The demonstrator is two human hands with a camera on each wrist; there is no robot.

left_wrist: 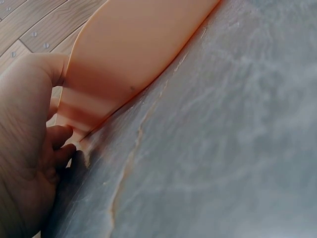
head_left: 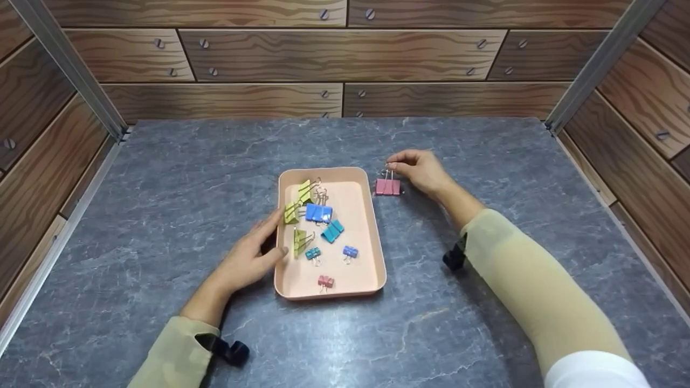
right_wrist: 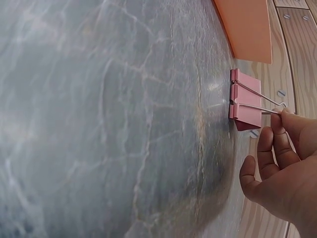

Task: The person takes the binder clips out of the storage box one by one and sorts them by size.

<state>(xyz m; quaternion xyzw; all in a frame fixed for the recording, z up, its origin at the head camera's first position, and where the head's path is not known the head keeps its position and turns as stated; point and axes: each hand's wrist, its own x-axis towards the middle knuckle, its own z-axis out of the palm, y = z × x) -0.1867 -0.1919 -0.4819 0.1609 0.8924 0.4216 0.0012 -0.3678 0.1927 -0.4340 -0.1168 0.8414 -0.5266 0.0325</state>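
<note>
Your right hand [head_left: 423,171] pinched one pink clip [head_left: 388,187] outside, at two o'clock; your left hand [head_left: 245,264] gripped the tray [head_left: 356,215], other clips [head_left: 318,212] lying inside.

No readable text, labels, numbers or signs anywhere.

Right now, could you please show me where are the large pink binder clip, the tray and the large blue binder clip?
Large pink binder clip [right_wrist: 249,97]: right wrist view, flat pink face.
Tray [head_left: 356,215]: head view, bare floor.
Large blue binder clip [head_left: 319,212]: head view, blue body.
</note>
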